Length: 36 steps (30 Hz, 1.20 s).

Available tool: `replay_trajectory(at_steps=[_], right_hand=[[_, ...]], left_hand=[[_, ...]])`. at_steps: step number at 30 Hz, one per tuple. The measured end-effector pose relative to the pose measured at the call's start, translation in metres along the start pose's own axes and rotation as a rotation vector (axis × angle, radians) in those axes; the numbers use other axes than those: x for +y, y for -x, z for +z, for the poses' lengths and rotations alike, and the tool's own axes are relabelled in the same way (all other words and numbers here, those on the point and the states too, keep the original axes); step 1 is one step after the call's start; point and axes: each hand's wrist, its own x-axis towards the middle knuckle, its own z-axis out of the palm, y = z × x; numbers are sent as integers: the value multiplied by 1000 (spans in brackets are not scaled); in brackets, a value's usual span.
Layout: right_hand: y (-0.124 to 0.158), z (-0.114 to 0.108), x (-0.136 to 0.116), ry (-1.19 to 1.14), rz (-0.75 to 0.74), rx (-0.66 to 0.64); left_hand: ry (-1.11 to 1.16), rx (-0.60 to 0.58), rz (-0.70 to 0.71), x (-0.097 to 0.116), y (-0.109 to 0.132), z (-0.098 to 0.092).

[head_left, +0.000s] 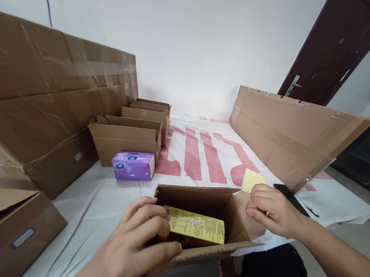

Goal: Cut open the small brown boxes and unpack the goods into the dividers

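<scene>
An open cardboard box (211, 197) stands at the table's near edge, with a yellow printed package (196, 226) lying inside it. My left hand (143, 238) grips the box's left end, its thumb along the near rim and its fingers curled over the side. At the box's right end my right hand (269, 210) is closed, fingers bent by the right flap; what it pinches, if anything, is too small to make out. Just behind that hand is a yellow paper (252, 180). A purple tissue pack (133, 166) sits beyond the box to the left.
Several open cardboard boxes (125, 141) line the left side before a tall cardboard wall (56, 97). Another box (9, 237) is at the near left. A cardboard panel (295, 135) stands right, with a black flat object (291, 200) by its near end.
</scene>
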Motion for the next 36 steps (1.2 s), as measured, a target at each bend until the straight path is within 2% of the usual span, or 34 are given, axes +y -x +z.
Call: replay_trajectory(at_steps=[2,4,9,12,15,18,21,23,25,27,29,31,34,36], right_hand=[[-6,-4,-10,-42,5,-11],[-16,-7,-23,-94,32,-85],[-44,-1,-49,-8,169,-487],[-54,13,-51,107,216,-654],[-57,25,-48,187,277,-712],[-59,26,-47,197,309,-703],[-62,15,-42,129,244,-598],[-63,5,-36,31,217,-464],[-62,-4,-28,-76,219,-268],[-59,-11,-20,-176,233,-17],[-56,-14,-13,-284,250,231],[-53,-14,-9,-369,264,421],[-48,-9,-5,-415,255,583],[-45,-4,-2,-415,256,611]], left_hand=[[16,84,50,12,-5,5],[23,126,75,21,-10,11],[43,157,139,32,-17,29],[49,87,110,31,-16,33],[37,70,37,30,-15,32],[40,117,-41,29,-14,32],[42,185,-97,26,-14,34],[21,227,-132,22,-12,34],[-41,282,-176,15,-10,30],[-132,319,-214,5,-6,23],[-231,322,-229,-9,1,15],[-328,313,-240,-26,10,7],[-455,324,-300,-55,27,-1],[-537,352,-371,-71,38,-2]])
